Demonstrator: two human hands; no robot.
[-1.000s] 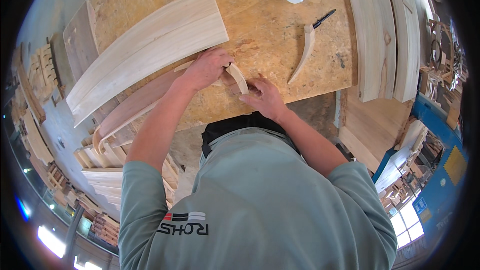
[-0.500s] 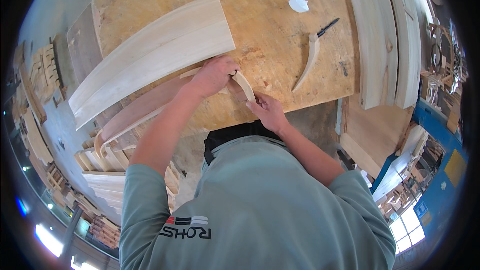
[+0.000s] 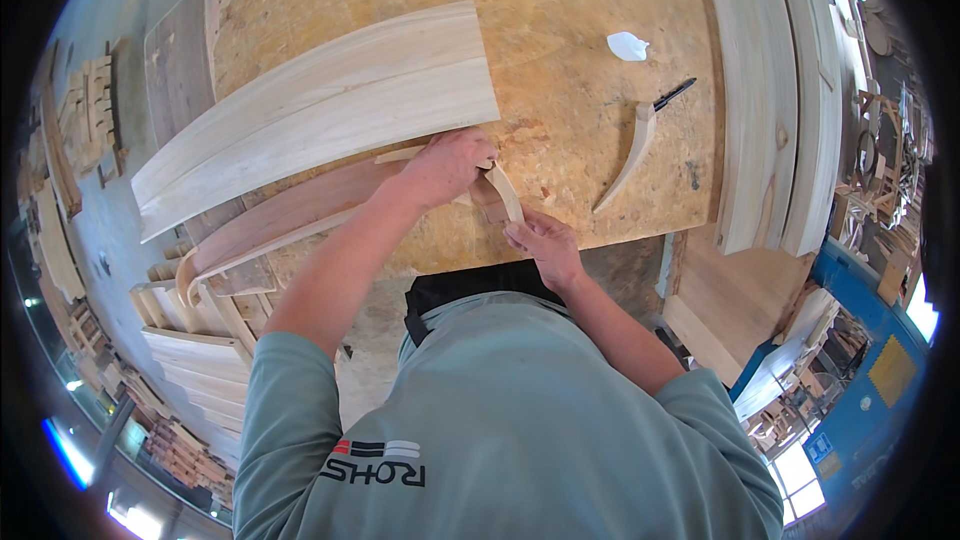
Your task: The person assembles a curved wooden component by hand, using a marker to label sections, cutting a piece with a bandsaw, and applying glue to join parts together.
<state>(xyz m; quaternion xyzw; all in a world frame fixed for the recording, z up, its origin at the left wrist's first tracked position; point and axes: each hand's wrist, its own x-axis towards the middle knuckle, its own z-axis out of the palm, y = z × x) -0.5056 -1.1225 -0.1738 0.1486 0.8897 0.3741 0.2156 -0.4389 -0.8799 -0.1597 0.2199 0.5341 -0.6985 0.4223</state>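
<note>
A long wooden part with a reddish-brown panel [image 3: 300, 204] and pale edge strips lies near the bench's front edge. At its right end is a short, pale curved wooden piece [image 3: 507, 196]. My left hand [image 3: 452, 166] is closed over the far end of this piece, fingers curled and partly hidden. Nearer to my body, my right hand [image 3: 547, 244] pinches the piece's near end between thumb and fingers. Just beyond my left hand lies a broad, pale curved wooden panel [image 3: 330, 105].
The worktable [image 3: 560, 155] bears a crumpled white scrap [image 3: 628, 46], a slim curved wooden piece [image 3: 628, 162] and a black pen [image 3: 675, 93] touching its top. Long boards [image 3: 757, 100] stand along the right side. Stacked wooden parts [image 3: 195, 360] are at lower left, a blue machine [image 3: 870, 380] at lower right.
The whole view has shifted slightly, so the bench things appear lower and mostly further right. Both hands keep their hold on the curved wooden piece.
</note>
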